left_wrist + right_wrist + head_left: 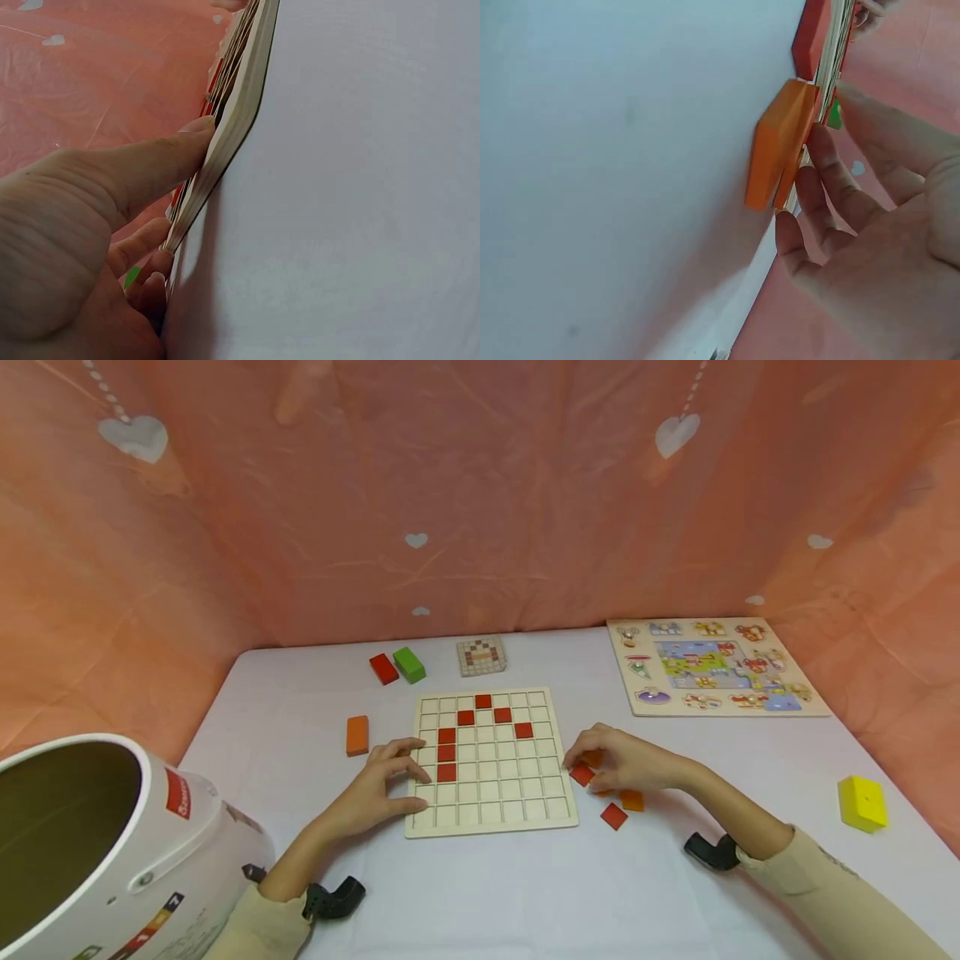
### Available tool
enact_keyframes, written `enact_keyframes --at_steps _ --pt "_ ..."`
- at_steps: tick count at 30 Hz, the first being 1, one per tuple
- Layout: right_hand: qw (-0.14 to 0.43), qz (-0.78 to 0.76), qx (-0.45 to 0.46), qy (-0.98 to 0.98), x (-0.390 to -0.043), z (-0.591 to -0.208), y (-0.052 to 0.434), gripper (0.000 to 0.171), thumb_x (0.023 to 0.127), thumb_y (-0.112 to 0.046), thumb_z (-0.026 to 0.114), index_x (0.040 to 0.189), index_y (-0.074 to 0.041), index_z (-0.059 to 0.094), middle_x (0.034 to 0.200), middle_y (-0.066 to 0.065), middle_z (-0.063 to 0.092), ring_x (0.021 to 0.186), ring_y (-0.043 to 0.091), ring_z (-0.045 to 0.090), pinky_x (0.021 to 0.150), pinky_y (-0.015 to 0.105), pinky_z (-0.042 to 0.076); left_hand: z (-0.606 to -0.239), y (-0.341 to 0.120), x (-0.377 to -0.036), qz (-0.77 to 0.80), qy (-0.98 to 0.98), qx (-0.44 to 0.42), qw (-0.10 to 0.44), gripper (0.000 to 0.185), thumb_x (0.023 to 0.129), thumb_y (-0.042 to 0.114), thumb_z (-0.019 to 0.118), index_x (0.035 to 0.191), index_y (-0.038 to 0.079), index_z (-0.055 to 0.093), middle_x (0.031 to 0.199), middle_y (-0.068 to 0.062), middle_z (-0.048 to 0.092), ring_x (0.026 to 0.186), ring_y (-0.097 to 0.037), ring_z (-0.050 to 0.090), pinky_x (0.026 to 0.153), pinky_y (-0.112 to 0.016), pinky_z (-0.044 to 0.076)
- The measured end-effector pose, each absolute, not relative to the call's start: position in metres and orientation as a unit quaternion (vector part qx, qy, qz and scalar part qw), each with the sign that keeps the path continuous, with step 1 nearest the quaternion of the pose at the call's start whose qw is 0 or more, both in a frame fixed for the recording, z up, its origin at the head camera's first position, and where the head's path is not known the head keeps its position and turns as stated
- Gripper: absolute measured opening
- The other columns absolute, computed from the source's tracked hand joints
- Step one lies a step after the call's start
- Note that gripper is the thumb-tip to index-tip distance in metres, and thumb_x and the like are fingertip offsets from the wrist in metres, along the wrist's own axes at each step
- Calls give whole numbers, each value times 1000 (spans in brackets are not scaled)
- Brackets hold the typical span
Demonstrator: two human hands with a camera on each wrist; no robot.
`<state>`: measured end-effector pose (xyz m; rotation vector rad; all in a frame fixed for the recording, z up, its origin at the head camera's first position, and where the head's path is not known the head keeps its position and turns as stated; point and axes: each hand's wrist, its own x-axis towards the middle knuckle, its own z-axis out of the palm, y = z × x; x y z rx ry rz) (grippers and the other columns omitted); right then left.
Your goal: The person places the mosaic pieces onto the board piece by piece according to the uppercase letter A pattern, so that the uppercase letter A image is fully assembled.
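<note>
The white table spreads under me, with a big white bucket at my eight o'clock and a picture puzzle board at two o'clock. The wooden grid board lies dead ahead at twelve, with seven red squares set in its cells in an arch.

My left hand rests on the board's left edge, fingers spread fairly straight over the frame and thumb against its side. It grips nothing.

My right hand sits just off the board's right edge at one o'clock, fingers curled down over a small heap of tiles. In the right wrist view my fingertips press on an orange tile. I cannot tell whether they pinch it.

A red tile and another orange tile lie loose just beside that hand. Farther off sit a yellow block at three o'clock, an orange block at ten, and red and green blocks at eleven.
</note>
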<state>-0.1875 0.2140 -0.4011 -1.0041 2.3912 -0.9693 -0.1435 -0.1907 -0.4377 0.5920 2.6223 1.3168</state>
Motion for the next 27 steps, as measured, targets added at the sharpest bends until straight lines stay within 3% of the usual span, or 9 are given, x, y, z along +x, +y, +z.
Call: enact_keyframes --at_steps 16,27 --pt "178 -353 -310 865 -190 -405 220 29 83 4 73 107 -12 68 102 -2 60 101 21 48 91 37 43 -438 -191 -143 440 872 202 71 25 78 19 86 96 24 70 150 -10 41 133 -33 29 108 -63 26" --pt "182 -386 -328 843 -206 -393 205 11 88 1 72 98 -2 69 80 -3 58 77 18 51 68 26 43 -437 -191 -143 439 874 196 72 25 77 18 86 96 23 70 150 -10 42 133 -33 29 108 -63 26"
